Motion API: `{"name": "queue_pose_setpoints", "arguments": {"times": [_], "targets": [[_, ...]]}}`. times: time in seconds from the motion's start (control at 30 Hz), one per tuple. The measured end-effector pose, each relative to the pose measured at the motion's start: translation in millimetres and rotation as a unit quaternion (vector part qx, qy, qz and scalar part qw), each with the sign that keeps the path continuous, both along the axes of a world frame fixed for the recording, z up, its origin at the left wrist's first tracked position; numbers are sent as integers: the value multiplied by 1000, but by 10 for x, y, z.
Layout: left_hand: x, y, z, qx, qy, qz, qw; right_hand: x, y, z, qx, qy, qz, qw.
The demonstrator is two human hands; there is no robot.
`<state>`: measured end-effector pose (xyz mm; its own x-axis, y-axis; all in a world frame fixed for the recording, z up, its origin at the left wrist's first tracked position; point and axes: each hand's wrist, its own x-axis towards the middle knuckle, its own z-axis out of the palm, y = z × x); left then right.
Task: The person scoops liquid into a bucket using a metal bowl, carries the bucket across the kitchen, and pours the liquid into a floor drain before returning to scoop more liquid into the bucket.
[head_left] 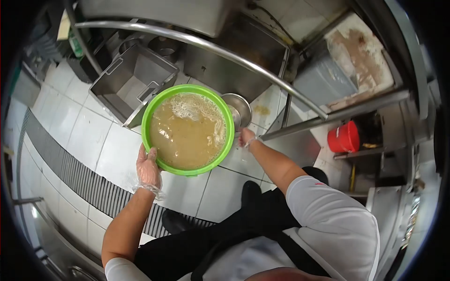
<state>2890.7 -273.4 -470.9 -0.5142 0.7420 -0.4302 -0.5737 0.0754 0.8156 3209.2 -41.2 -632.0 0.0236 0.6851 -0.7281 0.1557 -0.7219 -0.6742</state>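
Note:
A bright green basin (pixel 228 105) filled with cloudy, yellowish-brown liquid (pixel 183 133) appears in front of me, with pale foam on its far side. My left hand (pixel 148 169), in a clear plastic glove, grips the basin's near left rim, thumb on top. My right hand (pixel 247 137), also gloved, is just right of the basin, its fingers curled closed by the lower edge of a round metal bowl (pixel 243 107). I cannot tell what those fingers hold. The basin partly covers the bowl.
Beyond the basin's left side stands a deep rectangular metal container (pixel 105 91) with handles. A metal rail (pixel 206 44) crosses above the far side. A grey bin (pixel 321 77) and red bucket (pixel 343 137) are on the right. A floor drain grate (pixel 86 178) runs across white tiles.

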Motion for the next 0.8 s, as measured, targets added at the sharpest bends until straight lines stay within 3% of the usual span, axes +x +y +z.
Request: {"name": "queue_pose_setpoints", "arguments": {"times": [0.07, 0.1, 0.13, 0.17, 0.23, 0.3, 0.4, 0.43, 0.47, 0.5, 0.53, 0.57, 0.6, 0.63, 0.67, 0.7, 0.77, 0.8], "targets": [[-15, -8, -132, 14, 3, 24, 1000, 192, 105, -165, -13, -78, 69, 994], [-31, -16, -193, 13, 0, 32, 999, 310, 127, -177, 114, -187, 213, 952], [-34, -6, -173, 2, 13, 46, 999, 362, 82, -109, 231, -278, 352, 863], [-34, 15, -196, 6, 12, 55, 998, -45, -114, 668, 47, -204, 80, 975], [-29, -14, -219, -8, 2, 62, 998, 99, -41, 826, 176, -209, 161, 948], [-15, -15, -312, -24, -14, 92, 995, -98, 116, 1262, -18, -162, 40, 986], [118, 10, -644, -99, 30, 98, 990, -344, 221, 1841, 29, -237, 166, 957], [132, 4, -596, -178, 107, 55, 977, -467, 241, 1969, 58, -255, 199, 944], [93, -2, -651, -310, 372, -225, 845, -490, 210, 2135, 115, -199, 259, 938], [306, -6, -1205, -300, 530, -236, 758, -294, 531, 1829, 261, -363, 459, 768], [389, 6, -1019, -337, 513, -115, 781, -411, 608, 1815, 316, -363, 505, 717], [347, 73, -1250, -347, 412, -170, 825, -614, 634, 1823, 305, -330, 487, 749], [169, 33, -661, -345, 306, -125, 878, -721, 663, 1777, 252, -282, 426, 822], [151, -25, -631, -311, 299, -103, 896, -881, 620, 1795, 152, -213, 304, 916], [-173, -79, 112, -302, 73, -37, 950, -991, 574, 1798, 77, -186, 209, 957], [-394, -107, 953, -266, -161, 30, 950, -1078, 511, 1790, 36, -172, 163, 971], [-394, -168, 597, -262, -133, -31, 955, -1080, 476, 1555, 3, -128, 121, 984], [-453, -201, 695, -238, -131, -43, 962, -1146, 370, 1643, -28, -101, 112, 988]]}}
